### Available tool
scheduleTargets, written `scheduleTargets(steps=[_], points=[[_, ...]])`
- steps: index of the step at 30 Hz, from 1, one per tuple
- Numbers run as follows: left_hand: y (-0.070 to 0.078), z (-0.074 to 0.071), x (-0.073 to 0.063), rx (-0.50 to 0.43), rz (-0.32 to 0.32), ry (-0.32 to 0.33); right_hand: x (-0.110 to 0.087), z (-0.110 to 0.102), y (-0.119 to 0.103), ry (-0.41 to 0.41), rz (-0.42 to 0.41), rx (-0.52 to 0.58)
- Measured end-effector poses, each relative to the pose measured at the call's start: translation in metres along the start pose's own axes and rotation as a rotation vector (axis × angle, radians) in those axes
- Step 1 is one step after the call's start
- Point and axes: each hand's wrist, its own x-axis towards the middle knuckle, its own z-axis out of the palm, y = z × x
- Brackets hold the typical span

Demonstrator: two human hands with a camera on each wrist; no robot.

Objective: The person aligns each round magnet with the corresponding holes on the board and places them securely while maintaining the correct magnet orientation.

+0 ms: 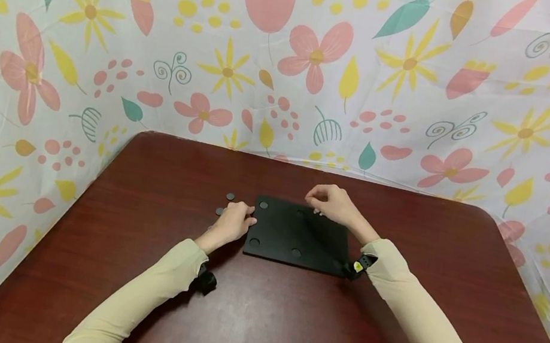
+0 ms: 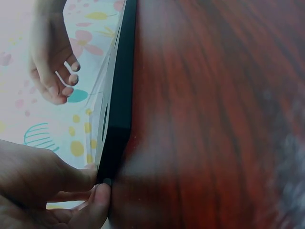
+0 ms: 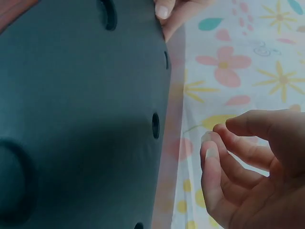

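A black rectangular board [image 1: 320, 241] with round recesses or inset discs lies on the table. At its left edge is my left hand [image 1: 235, 222], thumb and index fingertips right against the side. In the left wrist view, those fingertips pinch a small dark grey disc [image 2: 107, 182], mostly hidden between them. My right hand [image 1: 333, 204] hovers by the far edge of the board. Seen from the right wrist, its fingers [image 3: 213, 167] are loosely bent, the thumb stands near the index finger, and nothing shows between them.
Small grey discs lie on the table left of the board, one [image 1: 230, 196] farther back and another [image 1: 218, 210] beside my left hand. The brown table [image 1: 249, 325] reaches back to a floral cloth [image 1: 309, 98] hanging behind it.
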Motion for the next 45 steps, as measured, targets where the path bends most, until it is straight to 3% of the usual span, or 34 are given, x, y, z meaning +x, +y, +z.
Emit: scheduleTargets(steps=[9, 12, 15, 19, 25, 45], points=[[-0.002, 0.002, 0.0, -0.004, -0.006, 0.002, -0.013, -0.008, 0.009, -0.009, -0.004, 0.045], [-0.002, 0.003, 0.001, 0.0, -0.003, 0.005, -0.021, -0.017, -0.002, -0.03, -0.007, 0.087], [-0.002, 0.002, 0.001, 0.003, 0.002, 0.008, -0.024, -0.023, 0.001, -0.044, -0.005, 0.105], [-0.001, 0.002, 0.0, 0.005, 0.002, 0.01, -0.026, -0.024, 0.022, -0.061, -0.002, 0.107], [-0.001, 0.001, 0.0, 0.014, 0.006, 0.015, -0.036, -0.027, 0.032, -0.077, 0.002, 0.129], [0.002, -0.001, -0.001, 0.021, -0.015, 0.001, -0.064, -0.047, 0.07, -0.014, 0.044, 0.165]])
